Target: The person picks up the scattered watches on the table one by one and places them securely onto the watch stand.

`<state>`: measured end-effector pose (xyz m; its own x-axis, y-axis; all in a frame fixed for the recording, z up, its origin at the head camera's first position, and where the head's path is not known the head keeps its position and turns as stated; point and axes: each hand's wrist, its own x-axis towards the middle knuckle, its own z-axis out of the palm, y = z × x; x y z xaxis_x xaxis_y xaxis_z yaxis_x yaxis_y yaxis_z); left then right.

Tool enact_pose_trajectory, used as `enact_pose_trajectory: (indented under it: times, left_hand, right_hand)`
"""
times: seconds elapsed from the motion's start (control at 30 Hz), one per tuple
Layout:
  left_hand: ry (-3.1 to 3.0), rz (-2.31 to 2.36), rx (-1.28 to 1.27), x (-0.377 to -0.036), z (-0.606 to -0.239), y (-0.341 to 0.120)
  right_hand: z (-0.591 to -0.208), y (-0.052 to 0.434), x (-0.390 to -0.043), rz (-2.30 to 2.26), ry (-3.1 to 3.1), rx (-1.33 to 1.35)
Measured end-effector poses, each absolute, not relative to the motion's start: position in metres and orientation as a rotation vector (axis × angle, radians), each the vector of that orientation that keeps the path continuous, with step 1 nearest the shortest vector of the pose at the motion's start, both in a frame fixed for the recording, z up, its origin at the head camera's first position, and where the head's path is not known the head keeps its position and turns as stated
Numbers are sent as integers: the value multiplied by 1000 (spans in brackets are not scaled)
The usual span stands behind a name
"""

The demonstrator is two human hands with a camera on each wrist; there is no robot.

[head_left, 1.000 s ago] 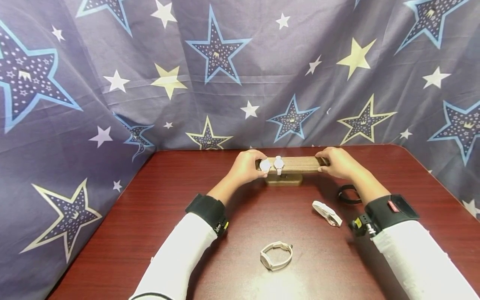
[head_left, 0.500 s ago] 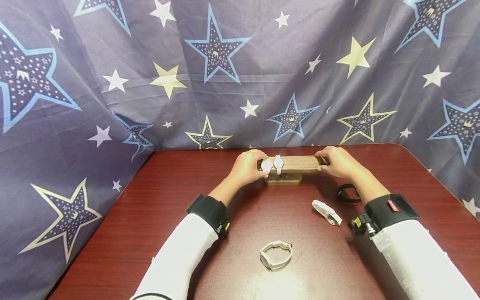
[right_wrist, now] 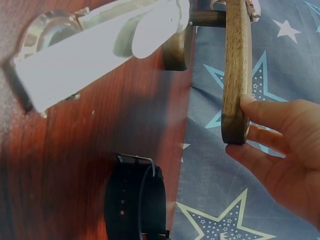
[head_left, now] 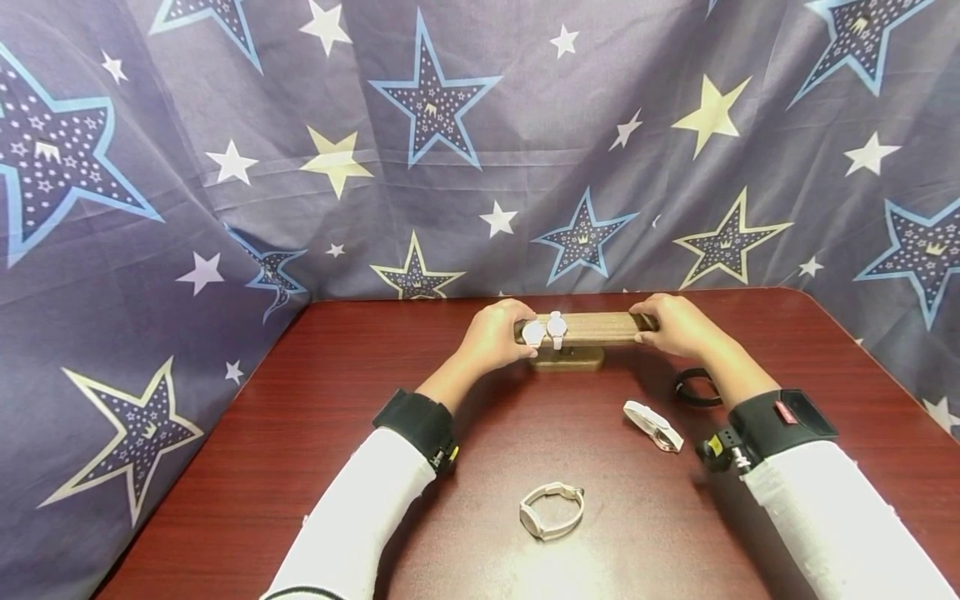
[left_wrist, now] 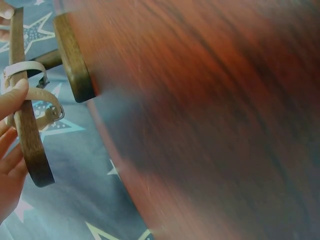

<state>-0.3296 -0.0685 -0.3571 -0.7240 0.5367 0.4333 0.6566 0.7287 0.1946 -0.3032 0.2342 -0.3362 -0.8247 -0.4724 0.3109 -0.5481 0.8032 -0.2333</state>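
A wooden T-shaped watch stand (head_left: 600,327) is at the back of the table, two wristwatches strapped around the left half of its bar. My left hand (head_left: 491,335) holds the outer wristwatch (head_left: 533,334) at the left end; in the left wrist view the thumb lies across its cream strap (left_wrist: 46,96) and the fingers are behind the bar (left_wrist: 33,145). Just inward sits the second wristwatch (head_left: 557,327), on a pale strap. At the bar's right end, my right hand (head_left: 675,328) grips the wood between thumb and fingers, seen closely in the right wrist view.
Several watches lie on the reddish table (head_left: 337,400): a cream watch (head_left: 553,510) near the front, a white watch (head_left: 652,426) right of centre, and a black-strapped one (head_left: 697,388) beneath the right forearm. A star-patterned cloth (head_left: 450,200) hangs behind.
The outer wristwatch has shifted slightly rightward along the bar with my left hand, mostly in the first half second. My right hand keeps its grip on the other end.
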Motion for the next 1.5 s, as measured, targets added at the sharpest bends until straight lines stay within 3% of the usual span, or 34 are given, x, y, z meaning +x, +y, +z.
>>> enact_pose_trajectory:
  times: [1.0, 1.5]
  left_hand:
    - [-2574, -502, -1032, -333, -356, -74]
    - [-2556, -624, -1047, -309, -341, -104]
  right_hand:
    - [-329, 233, -296, 442, -2835, 751]
    - [-309, 231, -257, 424, -2696, 842]
